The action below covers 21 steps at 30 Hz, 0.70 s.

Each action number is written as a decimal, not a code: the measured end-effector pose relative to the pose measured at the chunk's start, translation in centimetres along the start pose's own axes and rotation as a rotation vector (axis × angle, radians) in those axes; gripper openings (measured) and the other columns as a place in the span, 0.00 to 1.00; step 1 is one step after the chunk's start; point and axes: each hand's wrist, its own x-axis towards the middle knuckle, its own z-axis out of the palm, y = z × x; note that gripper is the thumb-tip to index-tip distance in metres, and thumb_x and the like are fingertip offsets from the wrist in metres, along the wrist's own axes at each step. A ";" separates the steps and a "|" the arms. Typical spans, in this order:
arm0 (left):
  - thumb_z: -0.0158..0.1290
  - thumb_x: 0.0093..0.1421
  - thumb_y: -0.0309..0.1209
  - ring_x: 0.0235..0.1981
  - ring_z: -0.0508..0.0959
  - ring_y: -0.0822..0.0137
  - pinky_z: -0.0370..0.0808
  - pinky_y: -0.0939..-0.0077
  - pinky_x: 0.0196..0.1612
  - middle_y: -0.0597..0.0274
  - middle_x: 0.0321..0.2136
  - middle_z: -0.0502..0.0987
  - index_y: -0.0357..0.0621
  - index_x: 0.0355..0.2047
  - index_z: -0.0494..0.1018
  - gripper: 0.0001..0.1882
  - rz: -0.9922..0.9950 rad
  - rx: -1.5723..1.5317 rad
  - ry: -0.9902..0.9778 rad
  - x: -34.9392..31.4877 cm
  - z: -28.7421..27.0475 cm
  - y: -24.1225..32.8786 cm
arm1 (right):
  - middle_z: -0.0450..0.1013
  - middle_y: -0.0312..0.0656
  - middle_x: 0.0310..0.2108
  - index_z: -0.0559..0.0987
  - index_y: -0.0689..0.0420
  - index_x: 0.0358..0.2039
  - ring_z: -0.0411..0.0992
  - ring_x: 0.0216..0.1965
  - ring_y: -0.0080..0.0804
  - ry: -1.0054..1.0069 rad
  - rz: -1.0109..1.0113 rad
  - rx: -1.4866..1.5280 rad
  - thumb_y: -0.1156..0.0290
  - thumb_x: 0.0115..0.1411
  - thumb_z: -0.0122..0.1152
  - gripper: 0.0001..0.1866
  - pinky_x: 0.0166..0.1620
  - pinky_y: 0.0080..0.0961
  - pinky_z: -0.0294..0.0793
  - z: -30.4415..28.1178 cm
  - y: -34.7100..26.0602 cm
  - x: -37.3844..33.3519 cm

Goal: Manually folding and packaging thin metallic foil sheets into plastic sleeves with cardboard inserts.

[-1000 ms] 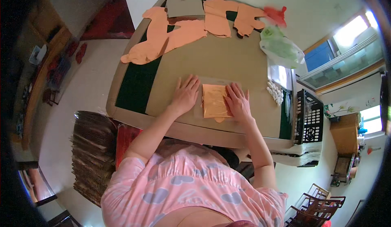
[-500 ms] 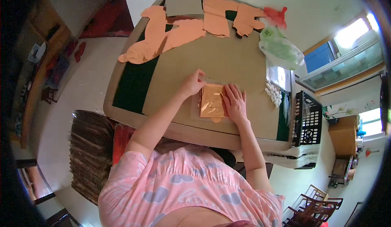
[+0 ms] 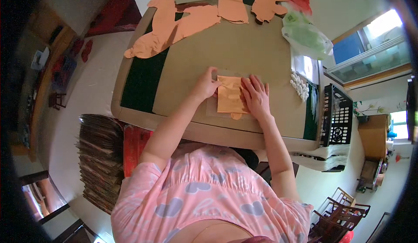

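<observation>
the small orange rectangular sheet of thin material (image 3: pixel 230 95) lies near the front edge of the brown cardboard-covered table (image 3: pixel 244 47), on top of a pale, slightly larger backing piece (image 3: pixel 212 108) that shows along its left and lower sides. a second ago the sheet sat flatter and wider, with both palms spread on either side of it; now it looks narrower and more upright, and its left edge is raised or doubled over, so a fold or a turn of the sheet seems to be under way.

the left hand (image 3: pixel 204 86), just left of the sheet, has drawn its fingers in and pinches the sheet's upper left edge. the right hand (image 3: pixel 256 95), on the sheet's right side, lies open and flat, fingers spread, pressing that edge down as before.

far beyond the sheet, at the table's back edge, lie several larger orange cut shapes (image 3: pixel 191 20). to the sheet's upper right sits a crumpled pale green plastic bag (image 3: pixel 307 36), and further right a black plastic crate (image 3: pixel 337 116) stands beside the table.
</observation>
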 end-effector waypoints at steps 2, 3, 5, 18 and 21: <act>0.58 0.55 0.29 0.30 0.80 0.59 0.77 0.64 0.37 0.50 0.30 0.78 0.39 0.55 0.60 0.29 0.026 -0.012 0.012 -0.5 0.1 0.6 | 0.62 0.44 0.62 0.70 0.44 0.58 0.57 0.64 0.44 -0.002 0.014 0.001 0.56 0.64 0.50 0.22 0.64 0.60 0.47 0.2 0.2 -0.2; 0.58 0.55 0.30 0.31 0.80 0.58 0.76 0.64 0.37 0.50 0.30 0.78 0.39 0.54 0.60 0.28 -0.005 0.028 0.001 -0.8 0.1 1.0 | 0.62 0.44 0.61 0.70 0.43 0.58 0.57 0.64 0.44 0.007 0.014 -0.012 0.56 0.64 0.50 0.22 0.64 0.60 0.47 0.2 0.2 -0.3; 0.58 0.56 0.30 0.31 0.80 0.58 0.76 0.64 0.37 0.49 0.30 0.79 0.40 0.53 0.61 0.27 -0.039 0.068 -0.009 -1.2 0.0 1.5 | 0.62 0.44 0.61 0.70 0.43 0.58 0.57 0.64 0.44 0.014 0.013 -0.024 0.55 0.64 0.50 0.22 0.63 0.61 0.47 0.1 0.1 -0.4; 0.56 0.60 0.39 0.22 0.79 0.69 0.76 0.76 0.20 0.61 0.27 0.78 0.37 0.38 0.73 0.16 -0.212 -0.209 -0.055 1.5 -1.7 2.3 | 0.64 0.44 0.59 0.71 0.44 0.56 0.60 0.62 0.45 0.065 -0.031 -0.049 0.57 0.64 0.51 0.21 0.62 0.61 0.51 0.2 -0.2 -0.2; 0.55 0.60 0.38 0.21 0.79 0.70 0.77 0.77 0.20 0.59 0.28 0.79 0.37 0.38 0.73 0.15 -0.188 -0.151 -0.138 1.7 -1.9 2.4 | 0.64 0.44 0.59 0.71 0.44 0.57 0.59 0.62 0.45 0.074 -0.039 -0.055 0.57 0.64 0.51 0.21 0.62 0.60 0.51 0.4 0.0 -0.3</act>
